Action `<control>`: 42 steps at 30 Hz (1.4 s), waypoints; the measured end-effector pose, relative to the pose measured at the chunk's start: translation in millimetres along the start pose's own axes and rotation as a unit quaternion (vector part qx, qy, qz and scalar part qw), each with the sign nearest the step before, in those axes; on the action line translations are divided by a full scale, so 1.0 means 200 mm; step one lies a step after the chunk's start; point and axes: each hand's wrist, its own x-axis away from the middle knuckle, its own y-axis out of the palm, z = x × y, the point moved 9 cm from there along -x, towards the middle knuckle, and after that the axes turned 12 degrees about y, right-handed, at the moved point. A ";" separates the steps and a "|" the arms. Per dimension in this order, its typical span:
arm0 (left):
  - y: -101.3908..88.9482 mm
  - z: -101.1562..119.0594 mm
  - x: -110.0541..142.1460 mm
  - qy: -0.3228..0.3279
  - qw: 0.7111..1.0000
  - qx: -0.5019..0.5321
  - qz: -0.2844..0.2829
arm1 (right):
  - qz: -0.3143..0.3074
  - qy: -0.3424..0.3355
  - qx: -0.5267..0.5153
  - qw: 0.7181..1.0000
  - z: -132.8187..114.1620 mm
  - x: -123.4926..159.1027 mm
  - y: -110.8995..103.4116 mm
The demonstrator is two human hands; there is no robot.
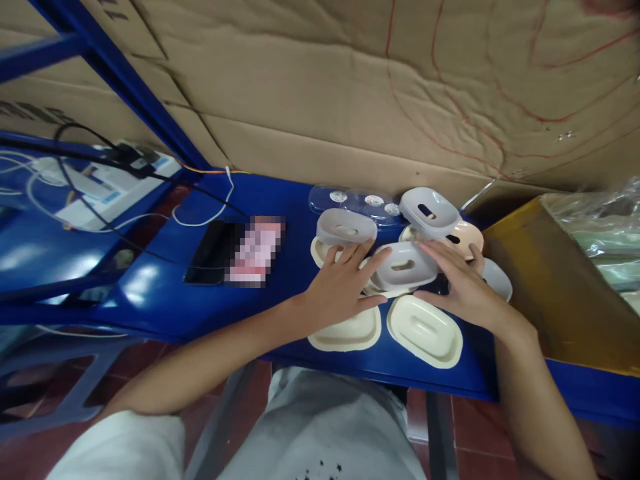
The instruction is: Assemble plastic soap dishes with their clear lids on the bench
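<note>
Left hand [337,288]: fingers [376,262] open and spread, index tip at the left rim of the middle grey dish [409,253]. Right hand [466,288]: also open, fingertips by its upper right rim, thumb well apart. Dish sits between the hands, near the middle of the cluster on the right part of the tabletop [295,200]; can't tell if either hand carries its weight.

Handling, my take: take it by both short ends, light even pressure, keep it level. Thin rim probably flexes if pinched. Smooth plastic, could slide; watch the neighbours when lifting.

Around it: left grey dish [345,219] just beside, under the left fingertips' reach; upper grey dish [443,215] tilted against the peach dish [471,235]. All rounded, glossy, slotted where visible.

Toward the front edge: two cream trays [350,330] [425,333], shallow, rounded corners, raised bar visible in the right one. Back edge: clear plastic shells [323,199], round stickers. Right end: brown carton [540,287], matte sides. Dark phone-like slab [206,257] well left of the dishes.
</note>
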 end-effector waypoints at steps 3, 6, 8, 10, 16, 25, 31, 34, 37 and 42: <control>0.02 0.01 -0.04 -0.006 1.000 -0.010 0.013 | 0.005 -0.008 -0.003 1.000 -0.04 0.00 0.00; 0.01 0.02 -0.03 0.000 1.000 0.006 0.023 | 0.011 -0.022 0.001 1.000 -0.08 0.00 0.00; -0.03 0.02 0.00 0.005 0.999 0.015 0.037 | 0.023 -0.040 0.006 0.999 -0.12 0.02 -0.02; -0.10 0.01 0.05 0.016 0.998 0.024 0.057 | 0.038 -0.061 0.007 0.997 -0.19 0.04 -0.04; -0.20 -0.01 0.41 0.017 0.994 0.101 0.048 | 0.029 -0.162 -0.010 0.986 -0.50 0.17 -0.05; -0.07 0.00 0.71 -0.032 0.988 0.151 -0.005 | -0.056 -0.234 0.004 0.971 -0.68 0.23 0.10; -0.05 0.02 0.69 -0.014 0.990 0.140 -0.009 | -0.065 -0.244 0.019 0.967 -0.68 0.24 0.13; -0.05 0.02 0.69 -0.016 0.990 0.142 -0.007 | -0.071 -0.243 0.023 0.967 -0.68 0.25 0.15; -0.07 0.01 0.68 -0.015 0.987 0.161 -0.011 | -0.070 -0.237 0.017 0.969 -0.65 0.24 0.14; -0.20 -0.12 0.57 -0.035 0.987 0.151 0.036 | 0.002 -0.195 -0.016 0.981 -0.52 0.17 0.03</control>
